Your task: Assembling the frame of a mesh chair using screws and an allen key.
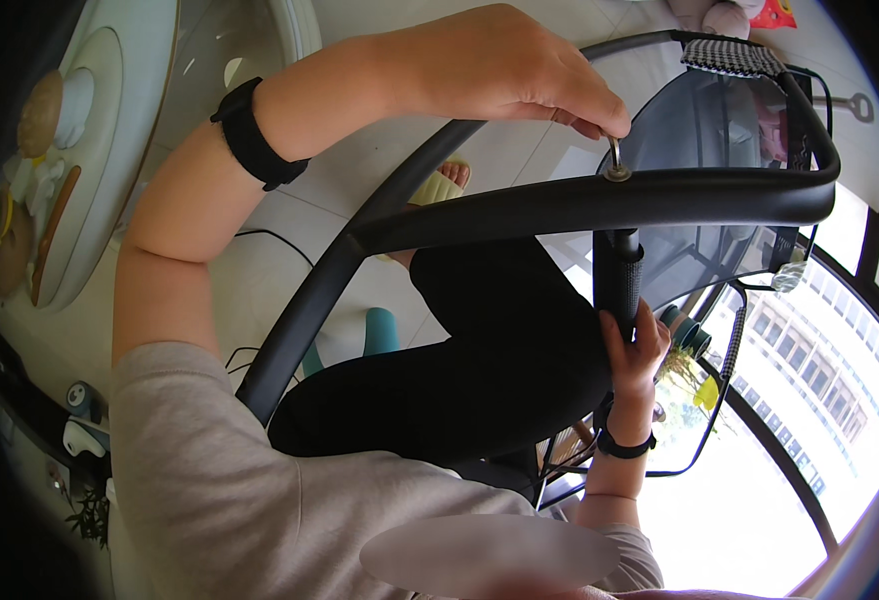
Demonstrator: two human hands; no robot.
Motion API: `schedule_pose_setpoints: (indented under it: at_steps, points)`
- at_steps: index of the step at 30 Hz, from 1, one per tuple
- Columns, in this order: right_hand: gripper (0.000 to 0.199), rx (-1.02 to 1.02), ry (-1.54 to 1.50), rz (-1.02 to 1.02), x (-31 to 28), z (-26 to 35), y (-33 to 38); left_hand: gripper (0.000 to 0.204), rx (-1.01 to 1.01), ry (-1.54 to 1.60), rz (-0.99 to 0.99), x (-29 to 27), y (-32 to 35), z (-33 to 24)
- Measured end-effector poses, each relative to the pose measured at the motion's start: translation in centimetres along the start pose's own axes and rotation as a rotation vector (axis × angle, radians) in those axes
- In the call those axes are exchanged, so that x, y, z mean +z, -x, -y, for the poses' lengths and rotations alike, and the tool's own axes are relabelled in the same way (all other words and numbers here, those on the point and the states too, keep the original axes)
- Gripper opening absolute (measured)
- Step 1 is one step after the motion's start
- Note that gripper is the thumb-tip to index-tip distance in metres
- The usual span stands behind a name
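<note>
My left hand [539, 75] reaches over a curved black metal tube frame [519, 208]. Its thumb and fingers pinch the top of a small shiny metal piece [615, 155], which looks like a bolt or key. That piece stands upright in a round metal seat on top of the tube. Below the same spot, a black cylinder with a textured grip [617, 275] hangs upright under the tube. My right hand [639, 345] is wrapped round its lower part, thumb and fingers pointing up.
Dark see-through mesh [689, 150] spans the frame's right side, with a checked fabric pad [731, 58] at the corner. A white oval table [124, 110] holding several items stands at left. Teal cylindrical legs [380, 330] are near my knee. Tall windows [809, 370] fill the right.
</note>
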State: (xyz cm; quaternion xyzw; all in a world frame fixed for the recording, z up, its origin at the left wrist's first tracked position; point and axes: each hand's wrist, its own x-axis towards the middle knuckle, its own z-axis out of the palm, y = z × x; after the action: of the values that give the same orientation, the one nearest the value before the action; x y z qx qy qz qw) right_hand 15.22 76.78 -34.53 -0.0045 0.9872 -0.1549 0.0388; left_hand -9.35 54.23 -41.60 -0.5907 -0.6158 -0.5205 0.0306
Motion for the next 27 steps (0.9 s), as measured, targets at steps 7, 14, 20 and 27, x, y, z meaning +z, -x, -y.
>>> schedule_pose_setpoints:
  at_steps: [7, 14, 20, 27]
  points:
    - [0.035, 0.011, -0.018, -0.004, 0.0, -0.3, 0.1, 0.024, 0.007, 0.06, -0.005, 1.8, 0.8, 1.1]
    - [0.035, 0.062, -0.016, 0.009, 0.1, 0.7, 0.4, 0.011, -0.218, 0.371, 0.064, 2.0, 1.3, -0.3]
    - [0.034, 0.075, -0.091, -0.02, 0.2, 0.8, 0.4, 0.03, -0.448, 0.441, 0.182, 1.6, 1.2, -1.5]
    - [0.031, 0.158, -0.172, -0.021, 0.1, 0.5, 0.1, 0.033, -0.83, 0.56, 0.161, 0.7, -0.1, -3.9]
